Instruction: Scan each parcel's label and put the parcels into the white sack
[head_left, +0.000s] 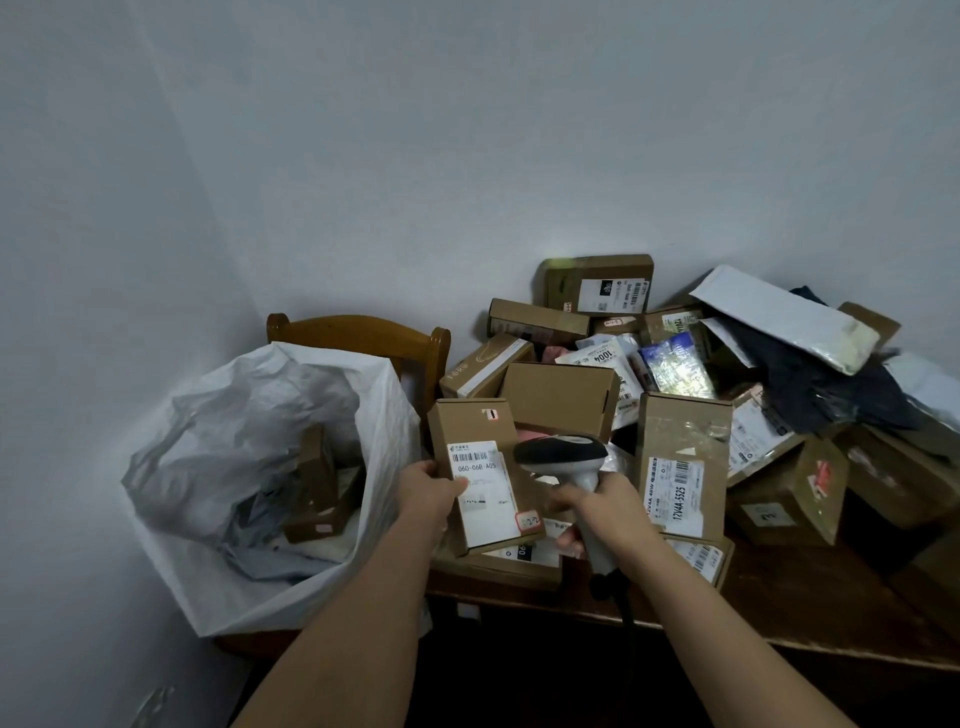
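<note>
My left hand (432, 493) grips the left edge of a small brown cardboard parcel (470, 423), held upright with its white barcode label (480, 480) facing me. My right hand (605, 512) holds a grey and white barcode scanner (563, 454) by its handle, its dark head just right of the label. The white sack (363, 457) stands open on the left, on a wooden chair, with several boxes and bags inside.
A heap of brown boxes (680, 447), white mailers (779, 317) and dark bags (821, 384) covers the dark wooden table (831, 618) against the wall. The chair back (358, 332) rises behind the sack. The scanner's cable (626, 610) hangs off the table's front edge.
</note>
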